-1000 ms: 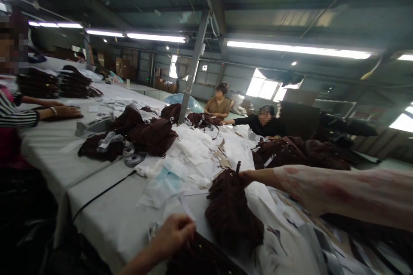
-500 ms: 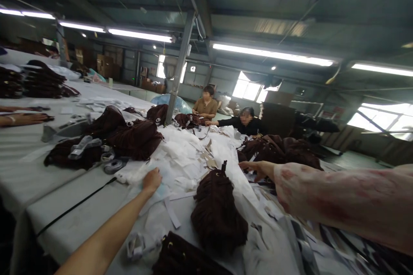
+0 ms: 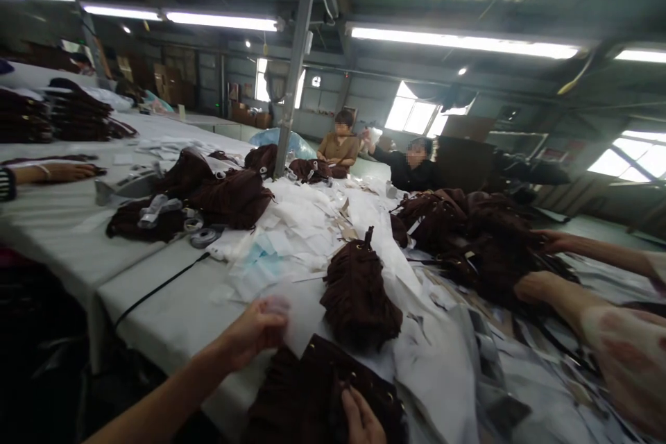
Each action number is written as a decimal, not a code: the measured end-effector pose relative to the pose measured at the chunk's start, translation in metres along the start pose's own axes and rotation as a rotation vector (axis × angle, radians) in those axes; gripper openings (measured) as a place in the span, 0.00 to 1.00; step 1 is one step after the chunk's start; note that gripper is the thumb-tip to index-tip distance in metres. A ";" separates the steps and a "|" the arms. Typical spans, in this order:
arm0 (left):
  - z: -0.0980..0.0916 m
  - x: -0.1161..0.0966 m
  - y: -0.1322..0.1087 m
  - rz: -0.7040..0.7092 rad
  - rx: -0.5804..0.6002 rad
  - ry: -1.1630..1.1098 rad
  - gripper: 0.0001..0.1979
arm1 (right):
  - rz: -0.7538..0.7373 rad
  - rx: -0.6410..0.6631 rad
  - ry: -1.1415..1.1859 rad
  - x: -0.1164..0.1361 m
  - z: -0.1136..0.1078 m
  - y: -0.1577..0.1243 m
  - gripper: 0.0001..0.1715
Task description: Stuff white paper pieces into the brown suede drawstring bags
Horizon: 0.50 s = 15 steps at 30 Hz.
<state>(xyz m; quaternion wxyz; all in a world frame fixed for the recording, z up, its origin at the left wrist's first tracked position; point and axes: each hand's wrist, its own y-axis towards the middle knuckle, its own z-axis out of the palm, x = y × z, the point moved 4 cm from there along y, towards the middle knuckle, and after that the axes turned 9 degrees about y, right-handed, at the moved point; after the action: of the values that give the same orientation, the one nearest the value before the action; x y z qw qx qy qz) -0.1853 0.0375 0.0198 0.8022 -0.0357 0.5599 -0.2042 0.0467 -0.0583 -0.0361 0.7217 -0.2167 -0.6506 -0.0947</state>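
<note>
My left hand [image 3: 254, 329] is closed on a thin white sheet [image 3: 299, 316] just above the table's near edge; the hand is blurred. My right hand [image 3: 361, 420] shows only in part at the bottom edge, its fingers lying flat on a dark brown fringed bag [image 3: 312, 388] with metal eyelets. A second brown fringed bag [image 3: 359, 295] stands just beyond, on loose white sheets [image 3: 306, 229].
A co-worker's two hands [image 3: 538, 284] in pale patterned sleeves reach into a heap of brown bags [image 3: 468, 236] at the right. More bags and tape rolls [image 3: 205, 236] lie at the left. Another person's arm [image 3: 52, 172] rests far left. Two people sit beyond a steel post [image 3: 291, 69].
My left hand drew back from the white pile toward me with a sheet. My right hand came into view on the near bag. The co-worker's arm moved right to the heap.
</note>
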 end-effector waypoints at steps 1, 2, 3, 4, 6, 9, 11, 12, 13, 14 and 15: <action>0.007 0.020 -0.012 -0.066 0.051 -0.008 0.18 | 0.041 0.039 0.063 0.003 0.000 0.001 0.31; 0.014 0.038 -0.022 -0.128 0.088 0.002 0.18 | 0.076 0.074 0.108 0.006 0.000 0.000 0.31; 0.020 0.053 -0.031 -0.178 0.117 0.033 0.17 | 0.105 0.096 0.146 0.008 0.000 -0.002 0.31; 0.025 0.066 -0.037 -0.221 0.132 0.077 0.17 | 0.134 0.108 0.174 0.011 0.000 -0.005 0.32; 0.032 0.084 -0.044 -0.283 0.131 0.177 0.17 | 0.189 0.116 0.205 0.015 0.001 -0.010 0.32; 0.034 0.094 -0.044 -0.328 0.082 0.296 0.17 | 0.231 0.059 0.210 0.021 0.000 -0.013 0.30; 0.034 0.096 -0.041 -0.342 0.067 0.335 0.18 | 0.220 0.028 0.179 0.027 0.000 -0.012 0.29; 0.034 0.097 -0.040 -0.348 0.069 0.349 0.18 | 0.218 0.031 0.162 0.031 0.000 -0.012 0.28; 0.033 0.097 -0.039 -0.352 0.071 0.363 0.18 | 0.219 0.044 0.144 0.035 0.000 -0.013 0.28; 0.033 0.098 -0.039 -0.352 0.076 0.378 0.18 | 0.222 0.063 0.128 0.039 0.000 -0.013 0.27; 0.032 0.099 -0.039 -0.348 0.081 0.391 0.19 | 0.221 0.078 0.118 0.043 0.000 -0.015 0.26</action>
<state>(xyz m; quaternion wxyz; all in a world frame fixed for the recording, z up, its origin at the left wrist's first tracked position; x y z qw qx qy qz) -0.1383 -0.0396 -0.0444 0.6325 -0.0593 0.6810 -0.3642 0.0467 -0.0651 0.0089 0.7725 -0.2530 -0.5824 -0.0019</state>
